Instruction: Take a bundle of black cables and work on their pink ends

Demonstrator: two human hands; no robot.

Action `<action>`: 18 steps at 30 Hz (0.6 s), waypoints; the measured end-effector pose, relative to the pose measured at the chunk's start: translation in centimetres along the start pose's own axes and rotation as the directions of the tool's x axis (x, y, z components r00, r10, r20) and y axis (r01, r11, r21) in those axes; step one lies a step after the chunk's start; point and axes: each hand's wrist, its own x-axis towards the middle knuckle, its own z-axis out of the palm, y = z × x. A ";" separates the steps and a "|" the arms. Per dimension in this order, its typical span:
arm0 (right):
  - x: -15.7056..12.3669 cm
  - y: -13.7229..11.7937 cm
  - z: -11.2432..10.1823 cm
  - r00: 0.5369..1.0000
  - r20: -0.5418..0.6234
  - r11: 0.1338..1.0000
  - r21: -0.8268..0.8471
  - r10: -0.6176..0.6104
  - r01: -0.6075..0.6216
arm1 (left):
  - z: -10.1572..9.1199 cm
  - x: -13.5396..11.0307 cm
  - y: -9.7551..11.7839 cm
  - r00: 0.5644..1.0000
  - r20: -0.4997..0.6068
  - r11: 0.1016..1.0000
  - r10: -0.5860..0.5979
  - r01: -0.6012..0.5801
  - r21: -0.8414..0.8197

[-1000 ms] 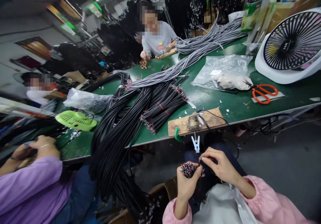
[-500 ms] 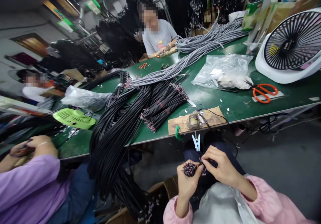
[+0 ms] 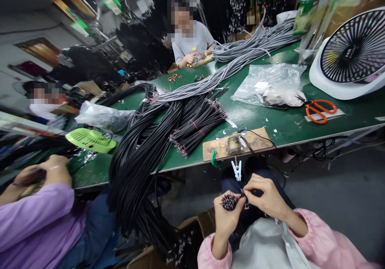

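My left hand (image 3: pixel 226 217) is wrapped round a bundle of black cables (image 3: pixel 229 201), whose stripped ends with small coloured wires face up. My right hand (image 3: pixel 266 194) pinches the wire end of one cable at the bundle's right side, close to my left thumb. Just above the hands, a light blue clothespin (image 3: pixel 236 170) hangs from the shaft of a small motor (image 3: pixel 234 143). That motor sits on a wooden board (image 3: pixel 258 138), which a green clamp (image 3: pixel 214 159) holds at the table edge.
Long black cables (image 3: pixel 141 152) drape over the green table's (image 3: pixel 288 128) front edge, with grey cables (image 3: pixel 207 82) behind. Orange-handled scissors (image 3: pixel 320 110), a plastic bag (image 3: pixel 267 82) and a white fan (image 3: pixel 319 80) lie to the right. A co-worker's purple sleeve (image 3: pixel 39 221) is at left.
The whole view has shifted slightly. Both my hands stay close together at the bundle, with the right fingers still pinching a wire end. The person across the table has moved their hands a little.
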 end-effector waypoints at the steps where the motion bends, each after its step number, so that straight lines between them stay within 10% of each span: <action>1: 0.0 0.1 -0.1 1.000 0.004 1.000 -0.003 0.005 -0.005 | 0.0 0.0 -0.1 1.000 -0.005 1.000 -0.001 0.001 -0.005; 9: 0.2 0.5 -0.2 0.969 0.157 0.965 0.151 0.192 -0.216 | 0.2 -0.1 -0.1 0.999 0.026 0.999 -0.022 0.023 -0.030; 18: -0.2 1.2 1.0 0.997 -0.082 0.994 0.111 0.008 0.002 | -0.4 0.8 -0.3 0.982 0.140 0.943 -0.130 0.166 -0.289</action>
